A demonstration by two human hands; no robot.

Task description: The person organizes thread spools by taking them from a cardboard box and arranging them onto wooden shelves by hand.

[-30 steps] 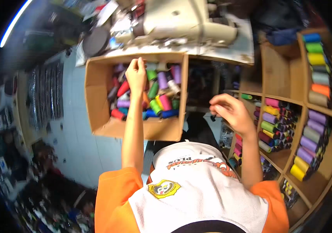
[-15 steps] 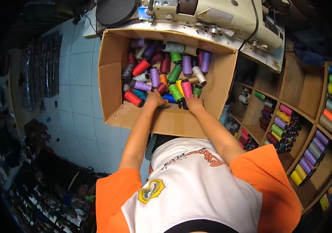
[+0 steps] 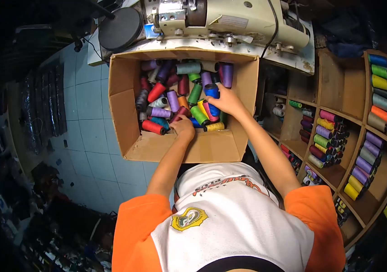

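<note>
Right hand (image 3: 228, 100) has shifted from near side of cardboard box (image 3: 207, 147) farther in, toward box's right wall, gripping blue spool (image 3: 212, 90). Left hand (image 3: 185, 129) stays near box's front middle, beside maroon spool (image 3: 180, 113); cannot tell whether gripping. Yellow spool (image 3: 215, 127) lies just inside box's near wall. Beyond box: sewing machine (image 3: 248, 20) on worktop (image 3: 288, 62).

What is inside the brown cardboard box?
The brown cardboard box holds many cylindrical thread spools: red, green, purple, blue and others. Whatever lies beneath these spools, or behind the left hand and right hand, is covered.
</note>
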